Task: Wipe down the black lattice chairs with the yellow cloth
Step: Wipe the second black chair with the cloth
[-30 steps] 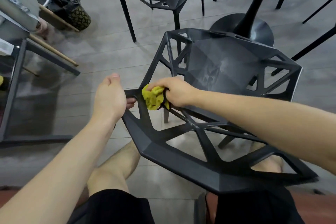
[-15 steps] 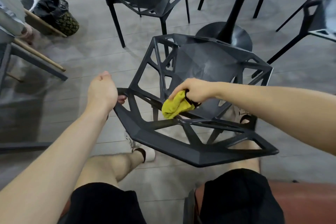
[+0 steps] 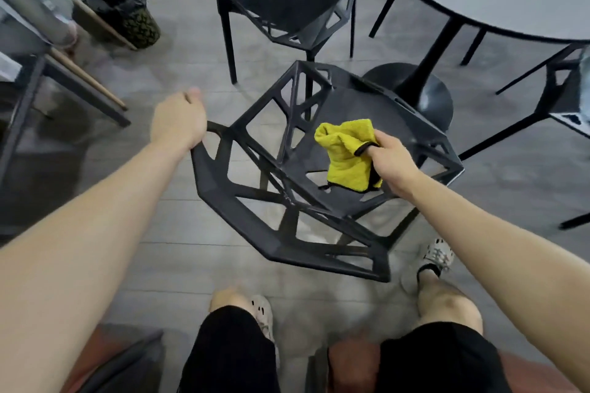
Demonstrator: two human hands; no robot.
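My right hand (image 3: pixel 391 166), gripping the yellow cloth (image 3: pixel 346 156), has left the chair (image 3: pixel 287 249) backrest for the seat (image 3: pixel 367 108), which I judge is next to be wiped; my left hand (image 3: pixel 178 120) grips the frame.

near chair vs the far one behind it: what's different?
The left hand grips the near chair by its frame; the far chair is untouched. The right hand holds the yellow cloth over the near chair's seat; nothing is over the far chair's seat. The near chair is by the person's feet; the far chair stands beyond it. Both are black with the same triangular lattice.
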